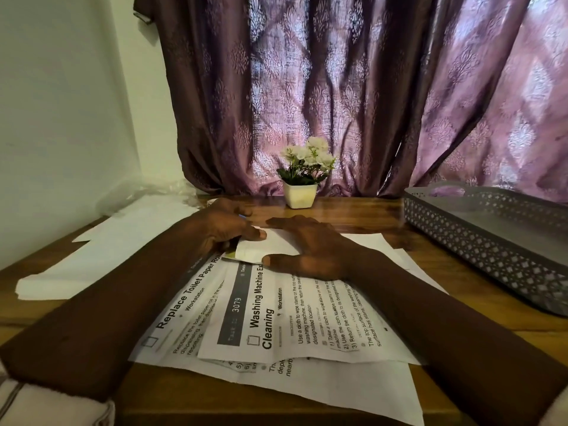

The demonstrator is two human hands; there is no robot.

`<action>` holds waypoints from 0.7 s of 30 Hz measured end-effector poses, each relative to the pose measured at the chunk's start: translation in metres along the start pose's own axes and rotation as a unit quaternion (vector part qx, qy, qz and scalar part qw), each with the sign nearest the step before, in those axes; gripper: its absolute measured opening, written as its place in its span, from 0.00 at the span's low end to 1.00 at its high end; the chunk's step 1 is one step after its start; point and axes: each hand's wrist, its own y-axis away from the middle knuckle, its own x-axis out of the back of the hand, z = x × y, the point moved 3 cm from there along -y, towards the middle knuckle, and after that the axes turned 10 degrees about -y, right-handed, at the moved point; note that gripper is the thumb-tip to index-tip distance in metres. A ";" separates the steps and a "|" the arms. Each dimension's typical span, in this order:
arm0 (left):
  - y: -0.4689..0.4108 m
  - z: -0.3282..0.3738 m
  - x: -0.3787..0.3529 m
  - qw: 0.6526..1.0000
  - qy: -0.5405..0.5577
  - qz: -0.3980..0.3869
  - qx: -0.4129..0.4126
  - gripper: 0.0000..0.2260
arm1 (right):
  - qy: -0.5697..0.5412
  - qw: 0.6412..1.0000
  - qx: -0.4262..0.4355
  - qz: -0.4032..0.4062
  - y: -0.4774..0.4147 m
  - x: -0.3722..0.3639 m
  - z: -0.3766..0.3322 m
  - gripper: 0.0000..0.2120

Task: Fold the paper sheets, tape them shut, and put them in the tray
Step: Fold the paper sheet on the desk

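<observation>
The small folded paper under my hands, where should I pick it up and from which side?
Probably by its near-left corner, coming in from the left. The folded paper lies flat on the printed sheets; the right hand covers its right part, the left hand its far-left edge. That corner looks bare, so a pinch there could lift it.

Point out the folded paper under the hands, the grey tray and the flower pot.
folded paper (pixel 270 245), head view, on its bare white face between the two hands.
grey tray (pixel 479 241), head view, on its perforated near wall.
flower pot (pixel 299 195), head view, on the white pot's front face.
</observation>
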 end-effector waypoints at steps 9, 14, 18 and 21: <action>0.002 0.004 -0.005 1.000 0.002 0.021 -0.015 0.15 | 0.007 0.999 -0.024 -0.033 -0.001 -0.005 -0.001 0.28; 0.002 0.005 0.006 0.962 -0.248 0.104 -0.058 0.15 | 0.107 0.990 -0.049 -0.083 -0.011 -0.018 0.009 0.31; 0.008 0.004 0.026 0.910 -0.388 0.141 -0.028 0.20 | 0.102 0.990 -0.050 -0.078 -0.011 -0.019 0.009 0.33; 0.011 0.001 0.028 0.943 -0.311 0.118 -0.034 0.12 | 0.101 0.991 -0.047 -0.076 -0.011 -0.019 0.009 0.34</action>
